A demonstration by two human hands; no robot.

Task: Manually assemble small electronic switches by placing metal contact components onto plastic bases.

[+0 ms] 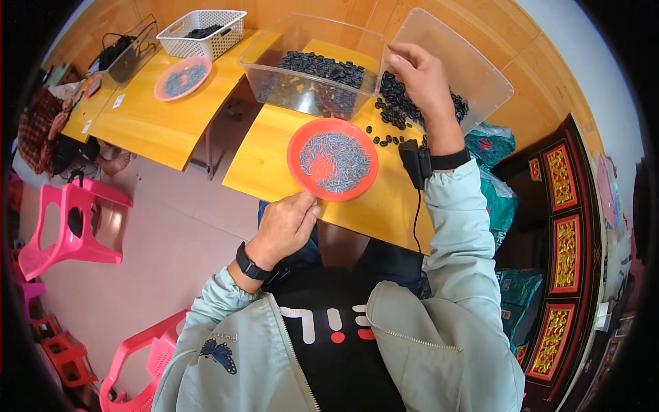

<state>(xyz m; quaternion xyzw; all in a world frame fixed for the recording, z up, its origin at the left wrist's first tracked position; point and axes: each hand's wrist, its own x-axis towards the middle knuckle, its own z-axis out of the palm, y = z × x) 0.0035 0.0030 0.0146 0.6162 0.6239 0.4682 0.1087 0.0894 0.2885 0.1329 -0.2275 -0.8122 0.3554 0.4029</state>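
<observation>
The yellow worktable carries all material in use. On its far half stands a clear plastic bin, partly filled with black oval parts. To the right of it, a clear container or lid holds a second, loose heap of such parts, with several strays on the tabletop nearby. At the near edge, a round red plate bears a spread of small grey metal screws or pins. The work is judged to be under way: both kinds of piece lie loose in quantity, and no screw seated in a black part can be made out. Which of the two lots is finished, if either, cannot be determined. The right hand is raised over the gap between bin and container, thumb and index finger bent toward each other; whether they pinch a piece cannot be told. The left hand is at the plate's near-left rim, fingers curled together; whether they grip the rim or merely rest there is unclear. The right hand's remaining fingers are mostly hidden, and the forearm and sleeve cover part of the right-hand heap.
</observation>
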